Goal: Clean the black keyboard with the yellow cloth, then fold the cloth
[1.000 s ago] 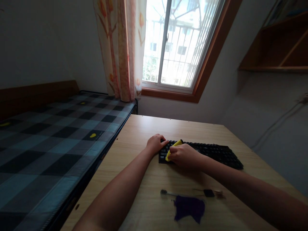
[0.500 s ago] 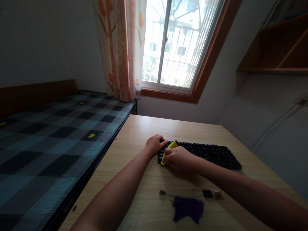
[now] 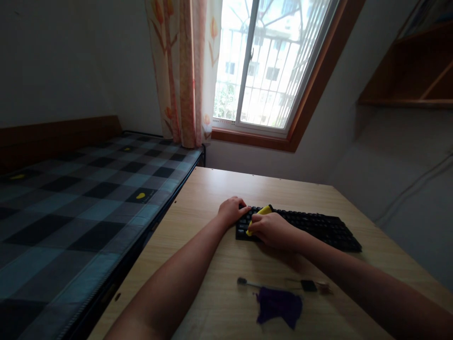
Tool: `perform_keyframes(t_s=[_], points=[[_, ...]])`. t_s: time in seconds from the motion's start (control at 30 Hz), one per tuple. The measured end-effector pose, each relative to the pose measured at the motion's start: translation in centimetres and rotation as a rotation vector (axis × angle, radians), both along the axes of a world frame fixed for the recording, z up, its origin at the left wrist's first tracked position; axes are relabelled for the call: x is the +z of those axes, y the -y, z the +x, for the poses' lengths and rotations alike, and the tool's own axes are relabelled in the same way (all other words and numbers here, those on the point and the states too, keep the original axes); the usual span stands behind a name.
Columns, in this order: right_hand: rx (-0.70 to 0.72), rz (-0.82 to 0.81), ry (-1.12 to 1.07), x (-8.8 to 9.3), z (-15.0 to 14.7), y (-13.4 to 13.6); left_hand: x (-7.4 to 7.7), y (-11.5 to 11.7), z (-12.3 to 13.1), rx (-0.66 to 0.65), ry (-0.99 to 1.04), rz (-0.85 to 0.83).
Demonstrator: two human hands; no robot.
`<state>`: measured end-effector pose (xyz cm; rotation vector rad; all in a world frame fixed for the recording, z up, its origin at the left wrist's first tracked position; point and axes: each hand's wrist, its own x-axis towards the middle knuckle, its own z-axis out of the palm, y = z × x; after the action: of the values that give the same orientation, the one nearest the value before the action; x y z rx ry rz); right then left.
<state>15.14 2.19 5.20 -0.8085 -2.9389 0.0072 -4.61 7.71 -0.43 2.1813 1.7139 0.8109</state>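
Observation:
A black keyboard [image 3: 314, 227] lies across the wooden table. At its far left corner, my left hand [image 3: 231, 210] grips the edge, thumb resting by the keys; some fingertips are hidden. My right hand [image 3: 271, 228] is closed round a slim yellow tool [image 3: 262, 211] with a black end, held slanted against the keys near the left end. I cannot make out its exact kind, as my fingers cover part of it. Nearer me lie a crumpled purple cloth [image 3: 279, 306] and a thin-handled brush [image 3: 242, 281] with a dark tip.
Beside the cloth lies a small black piece [image 3: 308, 285] with a pinkish blurred item [image 3: 323, 287]. The table [image 3: 212, 189] adjoins a checked mattress [image 3: 106, 189] on the left. A window [image 3: 265, 80] is behind, and a wooden shelf [image 3: 406, 101] hangs at upper right.
My right hand has slid the yellow tool slightly rightward over the keys, away from the keyboard's left edge. My left hand stays on the corner. The whole view has shifted a little.

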Motion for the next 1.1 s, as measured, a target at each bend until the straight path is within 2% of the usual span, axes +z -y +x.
perform_keyframes(t_s=[0.17, 0.3, 0.53, 0.77, 0.9, 1.1], points=[[0.01, 0.029, -0.009, -0.1, -0.9, 0.0, 0.1, -0.1, 0.0, 0.006, -0.004, -0.005], [0.046, 0.038, 0.049, 0.6, -0.2, -0.2, 0.1, -0.1, 0.0, 0.002, -0.008, -0.004], [-0.09, 0.123, -0.031, 2.1, 2.7, -0.7, 0.0, -0.2, -0.1, 0.003, -0.006, 0.005], [-0.028, 0.037, 0.015, 0.7, 2.2, 0.1, 0.3, 0.0, 0.0, 0.005, -0.01, 0.005], [-0.018, 0.07, 0.041, 0.0, 1.3, -0.1, 0.4, 0.1, 0.1, 0.015, -0.012, -0.004], [0.016, 0.059, 0.081, 0.5, 2.0, 0.0, 0.2, 0.0, 0.1, 0.005, -0.005, -0.001]])
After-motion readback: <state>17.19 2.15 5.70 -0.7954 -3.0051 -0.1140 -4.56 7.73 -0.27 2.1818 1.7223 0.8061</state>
